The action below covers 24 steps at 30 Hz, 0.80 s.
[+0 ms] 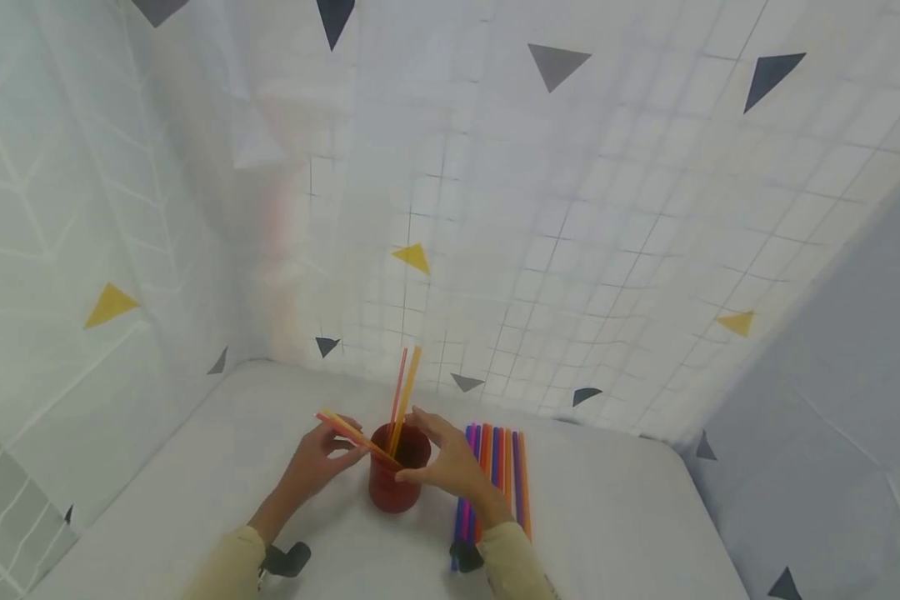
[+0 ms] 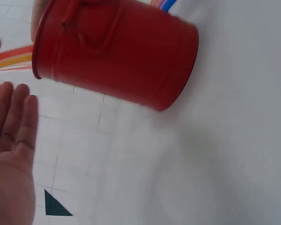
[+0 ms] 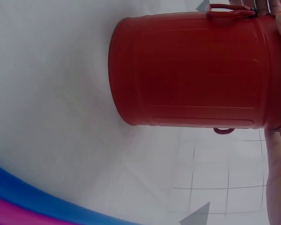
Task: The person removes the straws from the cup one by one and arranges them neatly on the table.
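A small red metal bucket (image 1: 394,487) with side handles stands upright on the table. A thin red straw and a yellow-orange straw (image 1: 409,383) rise from its mouth. My left hand (image 1: 317,457) is left of the rim, pinching a red and an orange straw (image 1: 348,432) between thumb and fingers; these slant left over the rim. In the left wrist view its fingers look fairly straight. My right hand (image 1: 450,462) curves round the bucket's right rim, fingers at the far side and thumb at the front. The straws' lower ends are hidden.
Beside the bucket on the right, several coloured straws (image 1: 521,479) lie in a row, partly under my right forearm. The white table (image 1: 607,517) is bounded by light patterned sheets (image 1: 570,250) at the back and sides.
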Each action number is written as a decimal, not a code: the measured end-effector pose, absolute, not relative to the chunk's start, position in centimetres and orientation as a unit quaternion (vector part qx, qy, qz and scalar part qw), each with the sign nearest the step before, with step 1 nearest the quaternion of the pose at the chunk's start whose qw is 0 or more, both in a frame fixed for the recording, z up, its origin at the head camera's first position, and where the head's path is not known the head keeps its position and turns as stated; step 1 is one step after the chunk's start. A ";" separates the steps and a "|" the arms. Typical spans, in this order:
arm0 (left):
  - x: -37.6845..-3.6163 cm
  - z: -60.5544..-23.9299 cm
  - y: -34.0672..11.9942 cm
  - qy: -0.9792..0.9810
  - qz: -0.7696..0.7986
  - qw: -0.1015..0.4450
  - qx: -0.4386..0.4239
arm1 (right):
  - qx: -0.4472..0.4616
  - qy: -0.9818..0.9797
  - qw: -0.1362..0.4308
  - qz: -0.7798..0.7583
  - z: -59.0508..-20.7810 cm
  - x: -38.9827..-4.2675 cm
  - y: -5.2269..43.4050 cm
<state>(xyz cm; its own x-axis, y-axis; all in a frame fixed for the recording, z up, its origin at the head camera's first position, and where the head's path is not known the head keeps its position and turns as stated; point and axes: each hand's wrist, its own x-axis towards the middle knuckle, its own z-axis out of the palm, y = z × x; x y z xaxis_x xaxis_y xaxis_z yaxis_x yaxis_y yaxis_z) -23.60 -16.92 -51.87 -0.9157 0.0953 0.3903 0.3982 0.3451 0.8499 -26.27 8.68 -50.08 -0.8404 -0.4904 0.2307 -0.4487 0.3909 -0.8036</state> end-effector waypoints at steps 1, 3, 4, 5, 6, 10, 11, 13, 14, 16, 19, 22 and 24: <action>-23.4 -52.0 -16.8 -0.805 -0.560 0.141 -0.136 | -0.281 0.831 0.023 -0.479 -50.1 -26.2 8.7; -22.9 -52.0 -16.6 -0.800 -0.572 0.147 -0.106 | -0.283 0.826 0.023 -0.486 -50.0 -26.2 8.7; -22.7 -52.0 -16.5 -0.799 -0.574 0.149 -0.094 | -0.284 0.824 0.024 -0.490 -50.0 -26.1 8.7; -22.5 -52.0 -16.4 -0.799 -0.575 0.153 -0.086 | -0.284 0.821 0.025 -0.494 -50.0 -26.0 8.7; -22.4 -52.0 -16.3 -0.798 -0.577 0.155 -0.081 | -0.282 0.819 0.027 -0.498 -50.0 -26.0 8.7; -22.1 -52.2 -16.1 -0.793 -0.580 0.167 -0.079 | -0.274 0.823 0.030 -0.496 -50.0 -26.0 8.7; -22.1 -52.3 -16.1 -0.792 -0.580 0.171 -0.082 | -0.274 0.824 0.030 -0.496 -50.0 -26.0 8.7; -22.1 -52.3 -16.0 -0.790 -0.581 0.178 -0.086 | -0.276 0.823 0.028 -0.495 -50.1 -26.1 8.7; -22.1 -52.3 -16.0 -0.788 -0.582 0.181 -0.088 | -0.278 0.823 0.026 -0.495 -50.1 -26.1 8.7; -22.2 -52.4 -15.9 -0.787 -0.582 0.183 -0.090 | -0.282 0.821 0.022 -0.495 -50.2 -26.1 8.7; -22.4 -52.4 -15.9 -0.783 -0.587 0.183 -0.092 | -0.287 0.819 0.019 -0.496 -50.2 -26.1 8.7; -22.5 -52.4 -15.8 -0.780 -0.590 0.186 -0.095 | -0.286 0.819 0.019 -0.496 -50.2 -26.1 8.7; -22.5 -52.3 -15.7 -0.780 -0.588 0.191 -0.096 | -0.286 0.820 0.017 -0.496 -50.2 -26.1 8.7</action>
<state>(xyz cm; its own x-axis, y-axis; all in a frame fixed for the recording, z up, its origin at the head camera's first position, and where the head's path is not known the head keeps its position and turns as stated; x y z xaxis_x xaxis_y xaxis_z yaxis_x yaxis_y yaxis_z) -22.54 -15.71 -52.27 -0.9088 -0.0735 0.4106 0.3743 0.2908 0.8805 -26.11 8.69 -50.20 -0.8355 -0.4865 0.2553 -0.4522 0.3449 -0.8225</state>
